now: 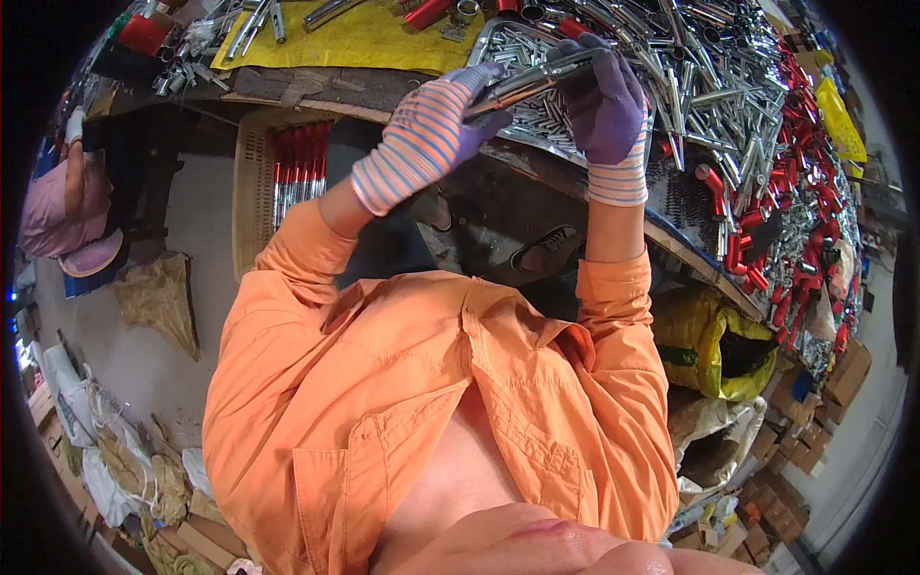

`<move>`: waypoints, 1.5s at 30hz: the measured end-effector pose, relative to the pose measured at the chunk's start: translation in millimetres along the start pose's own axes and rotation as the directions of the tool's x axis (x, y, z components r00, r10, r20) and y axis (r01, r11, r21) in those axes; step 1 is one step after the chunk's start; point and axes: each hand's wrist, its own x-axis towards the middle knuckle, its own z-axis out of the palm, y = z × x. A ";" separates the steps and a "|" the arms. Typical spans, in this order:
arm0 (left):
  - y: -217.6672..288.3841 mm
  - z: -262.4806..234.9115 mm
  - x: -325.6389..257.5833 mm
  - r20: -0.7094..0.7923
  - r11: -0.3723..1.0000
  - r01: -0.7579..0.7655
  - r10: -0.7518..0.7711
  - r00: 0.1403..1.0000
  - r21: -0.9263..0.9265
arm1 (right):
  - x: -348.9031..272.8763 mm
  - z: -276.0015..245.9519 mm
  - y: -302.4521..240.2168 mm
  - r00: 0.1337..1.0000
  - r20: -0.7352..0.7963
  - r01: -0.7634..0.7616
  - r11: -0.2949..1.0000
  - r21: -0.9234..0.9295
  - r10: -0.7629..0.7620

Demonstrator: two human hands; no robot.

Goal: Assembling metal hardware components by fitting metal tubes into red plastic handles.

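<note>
Slender silvery metal tubes, just past 12 o'clock above the dark-topped table, are pinched in the closed fingers of the striped, purple-palmed gloved left hand and right hand. Step, as judged: two-handed handling; the next move calls for steady alignment. At 2 o'clock lies a glossy red tubular part; no writing is legible.

A workshop is revealed straight away, with the tabletop heaped in loose metal tubes and red fittings! Just below it, a plastic crate is packed with red-and-silver pieces; around the floor, a yellow sack and cardboard boxes are crowded in, and off to the left another person is seen.
</note>
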 end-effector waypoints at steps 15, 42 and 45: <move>6.1 17.5 12.6 0.664 0.088 0.777 -0.464 0.586 -0.624 | 17.4 8.9 25.0 0.996 -0.010 -0.090 0.996 -0.017 0.090; -21.0 5.0 -15.1 0.838 -0.195 0.833 -0.312 0.447 -0.517 | 65.1 -41.4 3.8 0.946 0.299 0.314 0.599 -0.736 -0.129; -24.5 5.3 -18.5 0.839 -0.260 0.809 -0.308 0.448 -0.527 | 65.9 -19.8 25.8 0.982 -0.187 -0.094 0.921 -0.378 0.023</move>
